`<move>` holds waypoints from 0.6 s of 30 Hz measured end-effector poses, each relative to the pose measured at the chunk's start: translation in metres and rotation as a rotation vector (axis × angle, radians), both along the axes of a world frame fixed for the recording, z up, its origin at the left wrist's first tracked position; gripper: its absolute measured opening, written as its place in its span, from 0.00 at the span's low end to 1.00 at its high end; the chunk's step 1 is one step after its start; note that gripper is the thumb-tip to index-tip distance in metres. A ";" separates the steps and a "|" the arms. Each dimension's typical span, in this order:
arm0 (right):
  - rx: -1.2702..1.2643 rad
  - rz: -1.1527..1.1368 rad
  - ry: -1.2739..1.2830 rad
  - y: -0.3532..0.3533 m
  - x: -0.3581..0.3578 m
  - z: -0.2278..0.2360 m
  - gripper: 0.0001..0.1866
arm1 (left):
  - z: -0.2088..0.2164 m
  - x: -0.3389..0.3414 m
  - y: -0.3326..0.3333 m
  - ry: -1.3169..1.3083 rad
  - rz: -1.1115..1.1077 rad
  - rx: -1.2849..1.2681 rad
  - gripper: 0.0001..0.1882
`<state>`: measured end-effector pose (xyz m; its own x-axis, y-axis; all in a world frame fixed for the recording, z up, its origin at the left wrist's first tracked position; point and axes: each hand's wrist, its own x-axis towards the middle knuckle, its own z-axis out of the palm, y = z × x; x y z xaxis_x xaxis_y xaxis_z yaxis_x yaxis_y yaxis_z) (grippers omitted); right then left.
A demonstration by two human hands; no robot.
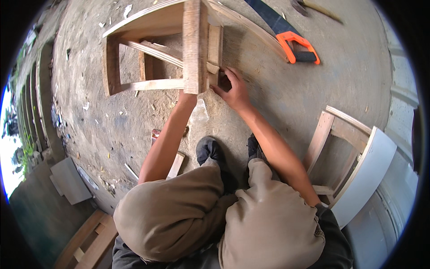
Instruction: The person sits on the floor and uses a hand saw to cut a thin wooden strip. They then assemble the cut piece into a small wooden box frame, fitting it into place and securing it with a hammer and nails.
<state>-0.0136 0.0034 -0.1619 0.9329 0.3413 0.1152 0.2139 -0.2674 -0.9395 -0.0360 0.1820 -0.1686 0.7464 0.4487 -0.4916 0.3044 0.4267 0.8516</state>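
A wooden frame [194,49] with posts, rails and a panel stands on the concrete before me. It looks like a stool or chair frame. Behind its thick near post my left hand disappears, so its fingers are hidden; only the wrist [188,98] shows. At the post's right side my right hand [235,89] is curled, thumb and fingertips against the edge of the frame. Close to those fingertips a small wood block [212,68] sticks out from the frame.
A handsaw [297,47] with an orange handle lies at the upper right, below a hammer [323,10]. Another wooden frame with a white panel [365,177] stands by the right wall. Wood offcuts and sawdust [168,107] litter the floor; slatted wood [92,242] is at lower left.
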 end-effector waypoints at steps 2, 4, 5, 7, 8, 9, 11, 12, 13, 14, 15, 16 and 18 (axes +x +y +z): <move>-0.009 0.016 -0.024 -0.001 0.002 -0.004 0.34 | -0.003 0.003 -0.002 -0.088 -0.017 -0.043 0.12; -0.023 0.038 -0.055 -0.005 0.006 -0.009 0.35 | 0.012 0.006 -0.005 0.053 -0.139 0.018 0.19; -0.021 0.083 -0.061 -0.006 0.007 -0.003 0.34 | 0.011 0.003 -0.005 -0.006 -0.125 0.022 0.18; 0.019 0.140 0.031 -0.013 0.012 -0.010 0.32 | 0.020 0.005 -0.011 -0.084 -0.105 -0.018 0.17; 0.043 0.164 0.077 -0.012 0.014 -0.002 0.31 | 0.021 0.006 -0.006 -0.093 -0.166 -0.033 0.17; 0.125 0.170 0.236 -0.016 0.013 0.007 0.33 | 0.021 0.008 0.000 -0.092 -0.227 -0.031 0.19; 0.201 0.155 0.229 -0.019 0.018 -0.003 0.31 | 0.014 0.007 0.007 -0.111 -0.274 -0.057 0.18; 0.206 0.097 0.269 -0.021 0.019 -0.009 0.27 | 0.012 0.010 0.006 -0.123 -0.259 -0.078 0.16; 0.210 0.032 0.311 -0.021 0.019 -0.007 0.24 | 0.011 0.009 0.003 -0.129 -0.248 -0.108 0.15; 0.236 -0.009 0.377 -0.021 0.021 -0.006 0.22 | 0.010 0.008 0.004 -0.129 -0.270 -0.095 0.14; 0.263 -0.054 0.442 -0.019 0.025 -0.005 0.20 | 0.010 0.009 0.005 -0.130 -0.294 -0.083 0.14; 0.291 -0.098 0.506 -0.018 0.029 0.000 0.19 | 0.009 0.009 0.006 -0.131 -0.317 -0.068 0.13; 0.234 -0.099 0.537 -0.013 0.028 0.009 0.17 | 0.005 0.012 0.008 -0.107 -0.337 -0.087 0.14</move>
